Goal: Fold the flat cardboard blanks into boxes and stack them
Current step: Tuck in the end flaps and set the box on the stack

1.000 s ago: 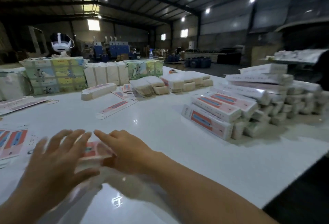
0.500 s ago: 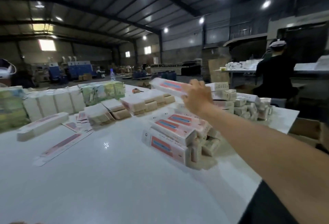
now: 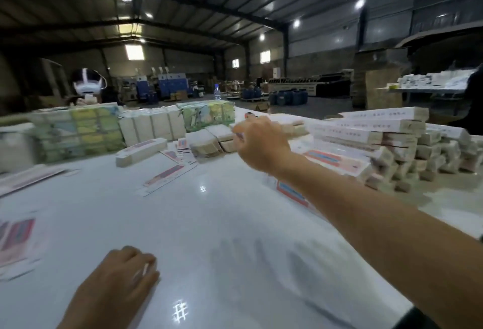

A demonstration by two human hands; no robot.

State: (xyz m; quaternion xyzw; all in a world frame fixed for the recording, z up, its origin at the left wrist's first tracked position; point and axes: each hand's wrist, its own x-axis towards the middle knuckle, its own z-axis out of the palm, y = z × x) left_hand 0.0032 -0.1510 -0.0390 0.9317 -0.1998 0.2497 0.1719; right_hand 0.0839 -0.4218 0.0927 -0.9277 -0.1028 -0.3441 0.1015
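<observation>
A pile of folded white boxes with red and blue labels (image 3: 366, 132) stands on the right of the white table (image 3: 209, 224). My right hand (image 3: 261, 143) hovers above the table just left of that pile, with fingers loosely curled and nothing visible in them. My left hand (image 3: 122, 273) rests on the table near the front edge, holding nothing. Flat printed blanks (image 3: 15, 239) lie at the left edge. One more flat blank (image 3: 167, 177) lies mid-table, and beyond it sits a single folded box (image 3: 141, 151).
Wrapped bundles of green printed packs (image 3: 78, 132) and white packs (image 3: 151, 124) line the far side, with tan bundles (image 3: 209, 140) in front. A person with a head-worn device (image 3: 87, 85) sits behind them. Another table with boxes (image 3: 431, 80) stands far right.
My right hand held a folded box over the pile half a second ago; now it is empty and has drawn back to the left. My left hand is in view again, resting on the table.
</observation>
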